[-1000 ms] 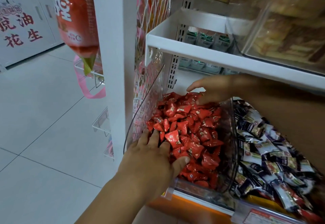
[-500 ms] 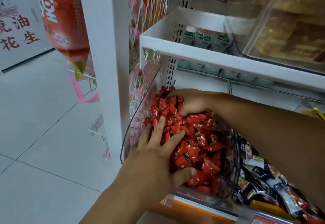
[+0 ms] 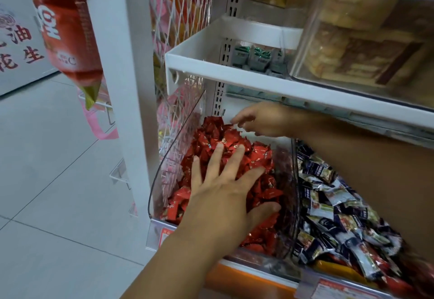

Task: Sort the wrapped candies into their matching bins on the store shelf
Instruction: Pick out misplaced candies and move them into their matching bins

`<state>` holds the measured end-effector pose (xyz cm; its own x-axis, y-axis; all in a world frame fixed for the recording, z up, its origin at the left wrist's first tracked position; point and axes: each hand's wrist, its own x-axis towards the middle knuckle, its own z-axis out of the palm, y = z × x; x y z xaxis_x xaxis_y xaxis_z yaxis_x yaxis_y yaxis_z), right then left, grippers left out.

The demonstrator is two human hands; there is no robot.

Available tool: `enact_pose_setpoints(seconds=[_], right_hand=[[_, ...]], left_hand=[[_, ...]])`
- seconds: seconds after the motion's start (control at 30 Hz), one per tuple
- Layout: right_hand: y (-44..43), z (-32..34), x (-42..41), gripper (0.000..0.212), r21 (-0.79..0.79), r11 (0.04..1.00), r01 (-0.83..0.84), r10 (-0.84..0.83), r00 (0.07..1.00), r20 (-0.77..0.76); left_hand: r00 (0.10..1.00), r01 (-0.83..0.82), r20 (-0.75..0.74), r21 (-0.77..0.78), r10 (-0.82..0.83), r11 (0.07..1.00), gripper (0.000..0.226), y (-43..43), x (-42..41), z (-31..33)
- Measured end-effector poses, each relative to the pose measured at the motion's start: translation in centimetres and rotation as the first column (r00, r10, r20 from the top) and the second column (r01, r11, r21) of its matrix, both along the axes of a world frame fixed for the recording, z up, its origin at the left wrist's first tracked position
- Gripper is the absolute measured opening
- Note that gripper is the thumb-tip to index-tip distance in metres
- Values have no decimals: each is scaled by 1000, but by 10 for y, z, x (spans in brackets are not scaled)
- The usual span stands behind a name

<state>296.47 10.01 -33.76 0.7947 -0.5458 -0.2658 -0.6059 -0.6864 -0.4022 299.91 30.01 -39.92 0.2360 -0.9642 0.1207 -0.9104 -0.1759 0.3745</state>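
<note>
White shelf (image 3: 234,73): running above the bins.
Clear bin (image 3: 178,148): sitting beneath it, holding the red candies (image 3: 258,155), which are heaping up toward 12 o'clock.
Dark-wrapped candies (image 3: 328,204): lying at the bin's 3 o'clock.
Your left hand (image 3: 223,200): pressing flat, fingers straight and spread, having slid farther up the heap from 6 o'clock.
Your right hand (image 3: 265,120): no longer cupping the pile; hovering at 12 o'clock, fingers loosely curled, holding nothing.
</note>
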Motion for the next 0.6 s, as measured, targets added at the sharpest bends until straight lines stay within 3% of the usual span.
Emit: enact_pose_setpoints(seconds=[0.1,0.2,0.27,0.43,0.5,0.6], right_hand=[[22,-17,10,54,-48,977,-210,192,949,-249],[47,-25,1,48,-14,928,-373,332,843,-422],[60,-23,-16,42,5,915,-403,358,807,-469],[72,-4,-35,42,55,897,-438,408,776,-481],[61,12,-30,33,37,935,-351,339,864,-373],[38,13,-11,34,-119,983,-142,123,981,-153]], left_hand=[[996,-90,11,19,90,996,81,-4,2,-2],[980,-200,11,35,200,979,107,-2,14,-5],[982,-187,21,123,186,975,121,1,21,-6],[991,-133,70,312,117,941,111,7,22,-1],[990,-132,90,326,108,936,105,11,21,0],[990,-122,102,329,93,936,96,16,17,0]])
